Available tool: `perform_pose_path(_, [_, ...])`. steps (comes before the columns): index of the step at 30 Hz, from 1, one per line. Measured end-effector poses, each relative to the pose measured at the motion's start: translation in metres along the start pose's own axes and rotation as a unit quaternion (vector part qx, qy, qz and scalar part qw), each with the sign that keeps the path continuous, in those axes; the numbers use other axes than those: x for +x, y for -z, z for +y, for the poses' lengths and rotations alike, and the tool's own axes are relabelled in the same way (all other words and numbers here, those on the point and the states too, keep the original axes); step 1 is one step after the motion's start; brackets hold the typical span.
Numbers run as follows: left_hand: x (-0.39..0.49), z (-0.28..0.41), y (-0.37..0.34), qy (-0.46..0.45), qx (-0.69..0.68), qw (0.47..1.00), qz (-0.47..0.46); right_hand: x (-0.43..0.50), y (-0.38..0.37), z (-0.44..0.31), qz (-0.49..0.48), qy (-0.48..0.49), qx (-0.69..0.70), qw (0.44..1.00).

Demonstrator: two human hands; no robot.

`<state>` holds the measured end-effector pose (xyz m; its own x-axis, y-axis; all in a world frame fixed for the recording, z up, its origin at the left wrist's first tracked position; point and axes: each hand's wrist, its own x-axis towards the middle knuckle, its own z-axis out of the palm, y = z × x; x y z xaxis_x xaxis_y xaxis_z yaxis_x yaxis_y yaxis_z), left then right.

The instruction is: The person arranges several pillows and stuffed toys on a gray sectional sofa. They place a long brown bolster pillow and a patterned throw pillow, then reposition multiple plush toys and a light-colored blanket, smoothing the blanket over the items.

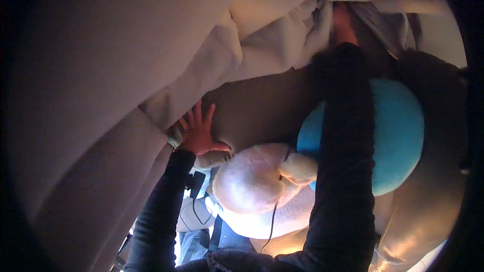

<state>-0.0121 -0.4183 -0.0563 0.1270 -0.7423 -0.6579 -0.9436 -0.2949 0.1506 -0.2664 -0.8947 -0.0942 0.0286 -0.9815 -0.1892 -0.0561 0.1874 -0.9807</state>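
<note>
My left hand (198, 132) lies with its fingers spread on a dark brown surface (261, 113), beside a fold of the large pale fabric (124, 45). It holds nothing that I can see. A small pale green thing (174, 137) shows at the side of that hand. My right arm reaches far forward, and only the wrist end of my right hand (344, 24) is visible. Its fingers are hidden at the fabric's folds. Below my hands sit a pale pink fluffy plush (249, 181) and a round turquoise cushion (397, 135), which my right sleeve partly covers.
The pale fabric fills the upper left and drapes across the top. A thin dark cord (273, 222) hangs over the plush. A small black object (196, 185) is near my left forearm. At the lower right is a tan, smooth seat-like surface (423, 226). Strong light glares at bottom centre.
</note>
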Motion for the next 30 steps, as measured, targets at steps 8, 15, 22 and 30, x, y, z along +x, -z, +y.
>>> perform_pose_path(8, [-0.007,0.003,0.014,-0.035,-0.011,0.997,0.07,-0.138,-0.034,-0.025,0.12,-0.063,0.035,0.99])
perform_pose_path(15, [-0.007,0.008,0.02,-0.033,-0.021,0.996,0.078,-0.208,-0.126,-0.026,0.072,-0.095,0.214,0.969])
perform_pose_path(22, [-0.002,0.008,0.014,-0.045,-0.014,0.996,0.072,-0.172,-0.187,-0.015,0.048,-0.049,0.33,0.942])
perform_pose_path(30, [-0.003,0.003,0.007,-0.051,-0.011,0.993,0.104,-0.182,-0.163,-0.037,-0.059,-0.089,-0.116,0.988])
